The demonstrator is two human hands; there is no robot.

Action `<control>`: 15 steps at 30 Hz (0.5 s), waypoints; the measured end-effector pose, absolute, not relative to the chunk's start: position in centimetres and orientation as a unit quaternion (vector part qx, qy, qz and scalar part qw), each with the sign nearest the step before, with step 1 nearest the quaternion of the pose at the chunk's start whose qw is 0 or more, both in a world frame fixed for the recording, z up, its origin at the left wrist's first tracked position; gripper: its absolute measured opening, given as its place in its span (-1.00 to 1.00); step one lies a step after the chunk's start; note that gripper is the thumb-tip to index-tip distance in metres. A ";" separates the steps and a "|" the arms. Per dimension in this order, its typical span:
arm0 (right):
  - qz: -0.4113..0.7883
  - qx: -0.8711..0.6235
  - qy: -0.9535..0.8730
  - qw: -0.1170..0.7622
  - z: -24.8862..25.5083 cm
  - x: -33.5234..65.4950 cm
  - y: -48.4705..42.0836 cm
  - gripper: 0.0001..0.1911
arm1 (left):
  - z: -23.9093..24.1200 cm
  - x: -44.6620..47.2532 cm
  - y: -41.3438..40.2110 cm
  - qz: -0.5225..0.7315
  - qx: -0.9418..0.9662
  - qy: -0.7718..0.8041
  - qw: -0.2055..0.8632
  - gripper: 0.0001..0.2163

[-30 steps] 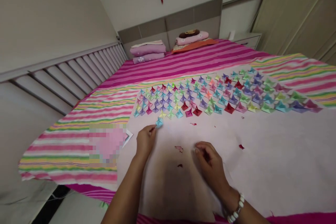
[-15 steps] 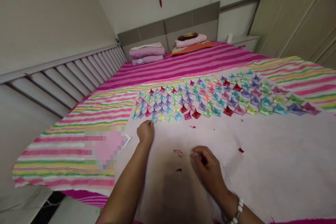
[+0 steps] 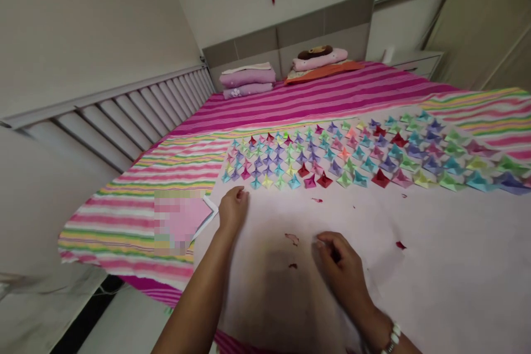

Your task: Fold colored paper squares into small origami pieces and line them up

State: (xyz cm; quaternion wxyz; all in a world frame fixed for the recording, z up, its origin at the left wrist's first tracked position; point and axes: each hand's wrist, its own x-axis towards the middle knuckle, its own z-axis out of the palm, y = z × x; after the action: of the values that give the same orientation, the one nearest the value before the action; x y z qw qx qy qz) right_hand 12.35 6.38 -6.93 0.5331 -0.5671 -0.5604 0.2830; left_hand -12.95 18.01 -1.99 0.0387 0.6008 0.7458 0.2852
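Many small folded paper boats in pastel and red stand in rows on a pale pink sheet (image 3: 435,265) over the bed. My left hand (image 3: 233,207) is at the sheet's left side, fingers curled closed, just below a light-blue paper boat (image 3: 255,182) and apart from it. My right hand (image 3: 342,260) is over the sheet near the middle, its fingers curled in and thumb close to the forefinger; no held thing shows. Torn red paper scraps (image 3: 292,239) lie between the hands, with another dark red scrap (image 3: 400,245) to the right.
A blurred-out pink item (image 3: 186,218) with a white edge lies left on the striped cloth (image 3: 120,232). Folded bedding (image 3: 249,78) and a pink pillow stack (image 3: 321,61) sit by the headboard (image 3: 332,19). A metal rail (image 3: 136,94) runs along the left.
The view has turned left, so everything sits farther right. My left hand has drawn slightly away from the light-blue boat at its fingertips. My right hand keeps its curled shape.
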 end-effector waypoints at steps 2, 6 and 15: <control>0.288 -0.570 -0.558 0.530 -6.9 12.4 6.3 -0.83 | -2.1 -15.3 16.5 0.304 0.603 0.737 0.019 -0.74; 0.301 -0.577 -0.551 0.523 -6.6 12.4 6.2 -0.84 | -2.8 -21.1 13.7 0.324 0.587 0.742 -0.019 -0.69; 0.302 -0.577 -0.550 0.522 -7.2 12.5 6.3 -0.81 | -5.0 -27.6 11.7 0.331 0.548 0.762 0.101 -0.43</control>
State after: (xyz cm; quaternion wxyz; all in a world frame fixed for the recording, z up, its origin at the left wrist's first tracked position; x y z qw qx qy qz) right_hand 12.51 6.31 -7.19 0.5224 -0.5774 -0.5500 0.3020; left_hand -27.61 11.66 -5.00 0.1013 0.5480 0.7616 0.3307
